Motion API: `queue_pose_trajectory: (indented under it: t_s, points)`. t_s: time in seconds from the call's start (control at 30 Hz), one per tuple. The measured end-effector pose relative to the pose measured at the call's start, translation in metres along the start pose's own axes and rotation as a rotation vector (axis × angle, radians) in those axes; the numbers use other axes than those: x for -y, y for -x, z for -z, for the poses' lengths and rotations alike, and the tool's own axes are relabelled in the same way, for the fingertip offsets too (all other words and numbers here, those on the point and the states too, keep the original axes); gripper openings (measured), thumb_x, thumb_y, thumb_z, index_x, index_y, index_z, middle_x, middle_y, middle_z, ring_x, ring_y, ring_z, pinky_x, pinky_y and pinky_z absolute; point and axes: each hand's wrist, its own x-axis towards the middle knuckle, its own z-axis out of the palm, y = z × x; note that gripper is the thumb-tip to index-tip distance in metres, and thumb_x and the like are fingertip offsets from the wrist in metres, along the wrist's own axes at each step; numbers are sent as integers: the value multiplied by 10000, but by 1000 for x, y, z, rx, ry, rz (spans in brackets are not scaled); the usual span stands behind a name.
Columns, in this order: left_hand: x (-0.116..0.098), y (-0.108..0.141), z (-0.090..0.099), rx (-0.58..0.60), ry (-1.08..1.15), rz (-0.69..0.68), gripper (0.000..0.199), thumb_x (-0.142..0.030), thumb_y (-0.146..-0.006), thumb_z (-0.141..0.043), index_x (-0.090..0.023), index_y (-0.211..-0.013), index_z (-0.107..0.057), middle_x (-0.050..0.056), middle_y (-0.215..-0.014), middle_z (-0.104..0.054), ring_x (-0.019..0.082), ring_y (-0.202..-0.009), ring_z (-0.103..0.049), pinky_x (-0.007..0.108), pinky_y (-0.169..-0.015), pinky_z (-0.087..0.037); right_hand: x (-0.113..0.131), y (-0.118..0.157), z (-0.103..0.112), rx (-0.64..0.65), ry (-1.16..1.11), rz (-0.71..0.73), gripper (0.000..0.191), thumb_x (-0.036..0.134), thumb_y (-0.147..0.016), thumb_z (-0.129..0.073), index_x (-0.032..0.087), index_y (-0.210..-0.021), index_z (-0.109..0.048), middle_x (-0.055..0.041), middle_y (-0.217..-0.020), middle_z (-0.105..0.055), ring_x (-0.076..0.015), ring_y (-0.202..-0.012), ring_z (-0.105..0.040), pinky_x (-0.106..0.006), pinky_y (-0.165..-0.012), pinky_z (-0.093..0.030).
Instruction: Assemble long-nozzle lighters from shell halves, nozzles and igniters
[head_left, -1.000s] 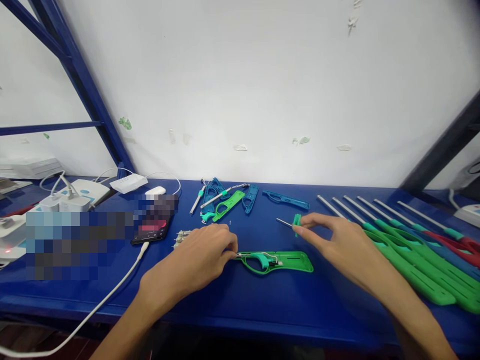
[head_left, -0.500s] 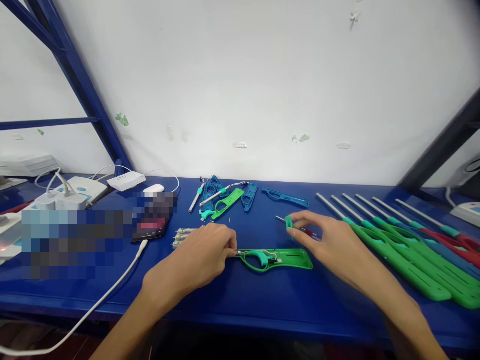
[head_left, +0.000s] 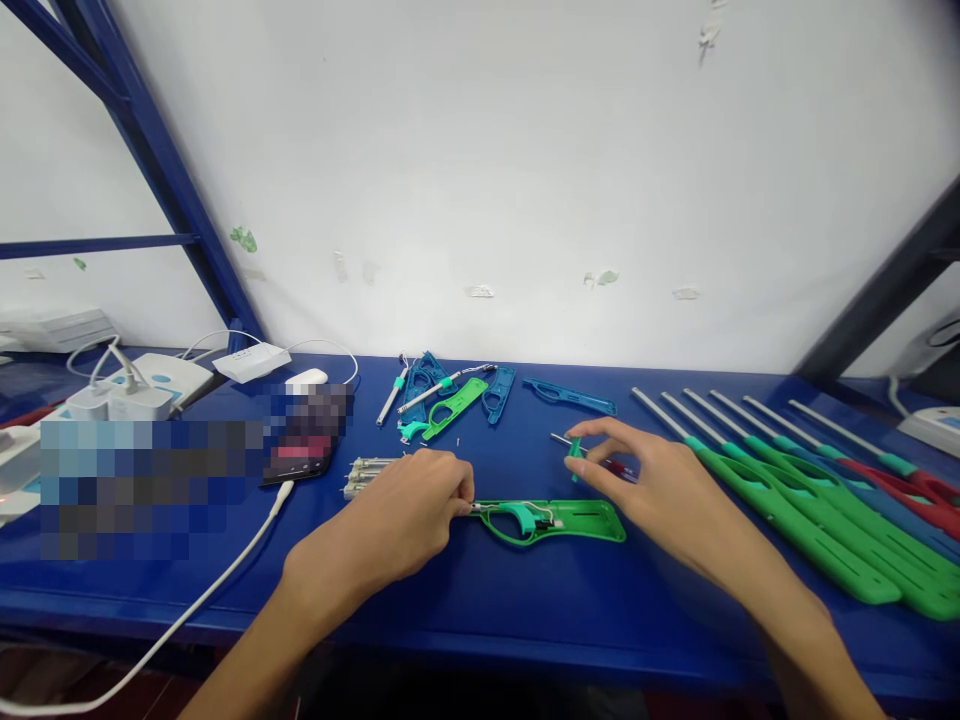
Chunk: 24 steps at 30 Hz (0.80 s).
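A green half-shell of a gas lighter (head_left: 589, 520) lies on the table, hollow side up, with a teal trigger (head_left: 528, 518) and thin wires inside. My left hand (head_left: 409, 515) is closed in a pinch at the shell's narrow left end; the fingers hide part of it. Above the shell's right end, my right hand (head_left: 645, 475) pinches a small green plastic piece (head_left: 575, 460) between thumb and fingers. A screwdriver (head_left: 621, 470) with a dark red handle lies behind the right hand, partly covered. Several metal-and-plastic cylinders (head_left: 367, 475) sit beyond the left hand.
Assembled long-nosed lighters (head_left: 795, 500) lie in a row at right. Loose shells (head_left: 459, 405), rods (head_left: 393, 395) and another blue shell (head_left: 570, 397) are farther back. A tiny screw (head_left: 458, 442) stands mid-table. A phone (head_left: 300, 455) with a white cable (head_left: 217, 590) is at left.
My right hand has turned the small green piece so that it looks narrower, and shifted slightly left. My left hand stays at the shell's end.
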Motion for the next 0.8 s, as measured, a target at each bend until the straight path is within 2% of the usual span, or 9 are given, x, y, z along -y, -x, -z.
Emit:
queue_pose_trajectory:
  t_s: [0.27, 0.43, 0.6, 0.7, 0.8]
  points:
    - [0, -2, -2, 1, -4, -33, 259, -128, -975, -491, -244, -976, -723, 21, -993, -745, 216, -939, -669, 328, -780, -448, -4, 0, 3, 24, 21, 3, 321, 474, -926, -631, 318, -1197, -703, 22, -859, -763, -177, -640, -652, -283, -564, -459]
    - [1, -1, -3, -1, -27, -64, 266, -129, -997, -479, -242, -983, -719, 25, -992, -725, 218, -934, -652, 339, -785, -442, -6, -2, -1, 43, 32, 27, 341, 465, -931, -655, 298, -1214, -746, 8, -866, -798, -197, -697, -702, -307, -665, -509]
    - [2, -3, -5, 2, -58, -99, 238, -141, -1016, -491, -239, -977, -705, 16, -1000, -714, 212, -924, -648, 338, -773, -436, -12, -7, -5, -33, 58, 7, 466, 533, -960, -601, 271, -1334, -692, -19, -985, -825, -231, -733, -727, -362, -736, -530]
    - [0, -3, -5, 10, -79, -133, 230, -143, -1030, -493, -231, -1001, -704, 18, -1025, -710, 208, -945, -652, 337, -792, -439, -16, -8, -2, -103, 77, -8, 385, 550, -977, -549, 297, -1196, -740, -14, -1017, -824, -238, -724, -732, -375, -731, -522]
    - [-1, -1, -2, 13, -101, -156, 214, -176, -1045, -509, -224, -1012, -714, 29, -1040, -706, 210, -956, -656, 338, -796, -441, -19, -7, 3, -162, 85, -39, 386, 566, -980, -523, 277, -1068, -762, -29, -855, -814, -252, -673, -733, -360, -645, -508]
